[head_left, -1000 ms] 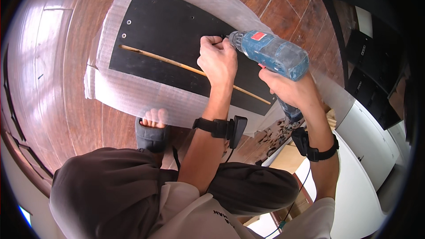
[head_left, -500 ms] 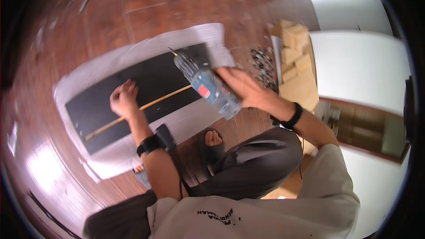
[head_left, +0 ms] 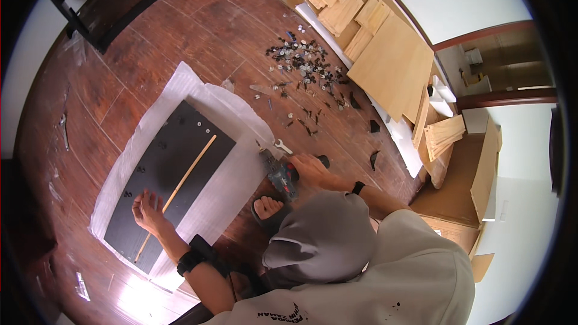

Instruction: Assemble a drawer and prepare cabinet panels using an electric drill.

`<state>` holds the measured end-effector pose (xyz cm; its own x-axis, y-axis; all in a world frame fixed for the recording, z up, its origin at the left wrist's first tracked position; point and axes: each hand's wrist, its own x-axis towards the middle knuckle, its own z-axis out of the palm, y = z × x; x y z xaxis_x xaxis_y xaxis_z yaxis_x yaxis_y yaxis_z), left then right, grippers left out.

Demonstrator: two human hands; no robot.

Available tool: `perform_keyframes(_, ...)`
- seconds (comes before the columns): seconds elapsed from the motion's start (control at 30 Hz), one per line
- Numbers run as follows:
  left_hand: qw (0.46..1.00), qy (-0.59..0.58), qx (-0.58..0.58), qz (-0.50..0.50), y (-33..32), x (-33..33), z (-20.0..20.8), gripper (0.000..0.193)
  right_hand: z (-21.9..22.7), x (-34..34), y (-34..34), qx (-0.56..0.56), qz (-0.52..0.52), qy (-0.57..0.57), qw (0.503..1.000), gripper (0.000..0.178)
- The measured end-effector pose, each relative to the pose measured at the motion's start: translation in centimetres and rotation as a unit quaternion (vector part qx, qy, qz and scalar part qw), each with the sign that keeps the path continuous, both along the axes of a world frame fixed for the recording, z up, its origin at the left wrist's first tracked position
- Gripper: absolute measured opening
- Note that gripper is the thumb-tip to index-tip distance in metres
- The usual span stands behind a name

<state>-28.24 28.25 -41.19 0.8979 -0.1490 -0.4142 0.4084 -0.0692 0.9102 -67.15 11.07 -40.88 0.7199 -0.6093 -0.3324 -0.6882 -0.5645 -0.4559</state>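
the right hand (head_left: 310,171), its grip closed on a scuffed blue-black drill (head_left: 279,174), is well right of a flat black board (head_left: 171,168) whose long axis slants from near left to far right. the left hand (head_left: 149,212) is nearer, over the board, half open with nothing visibly held, contact unclear. a thin straw-coloured strip (head_left: 182,186) runs lengthwise; white, ribbed foam (head_left: 220,195) lies beneath.

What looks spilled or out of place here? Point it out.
The hardware lies in a loose, mixed scatter on the floor, between the panel and the boards. With no container around it, it looks spilled, though it may have been tipped out deliberately.
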Motion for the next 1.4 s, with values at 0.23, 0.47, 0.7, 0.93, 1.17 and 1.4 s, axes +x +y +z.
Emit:
perform_keyframes(0.23, 0.998, -0.033, 0.045, -0.034, -0.2, -0.9, 1.3, 0.014, 1.2, 0.8, -9.8, 0.168, 0.025, -0.079, 0.982, 0.030)
perform_keyframes(0.47, 0.992, -0.015, 0.065, -0.103, -1.7, -4.6, 2.1, 0.012, -4.4, 2.0, -20.1, -0.142, -0.351, -0.095, 0.921, 0.025)
perform_keyframes(0.7, 0.986, -0.005, 0.084, -0.141, -2.3, -6.2, 2.3, 0.013, -4.8, 3.2, -20.4, -0.158, -0.336, -0.076, 0.926, 0.027)
perform_keyframes(0.93, 0.971, 0.026, 0.061, -0.230, -3.8, -7.7, 1.5, 0.013, -4.5, 2.3, -18.7, -0.122, -0.278, -0.105, 0.947, 0.018)
perform_keyframes(1.17, 0.968, 0.022, 0.070, -0.241, -3.8, -8.6, 1.4, 0.014, -5.7, 3.3, -26.5, -0.351, -0.252, -0.216, 0.876, 0.014)
perform_keyframes(1.4, 0.971, 0.017, 0.090, -0.219, -2.0, -7.5, 1.6, 0.013, -5.5, 4.1, -28.2, -0.141, -0.300, -0.003, 0.944, 0.022)
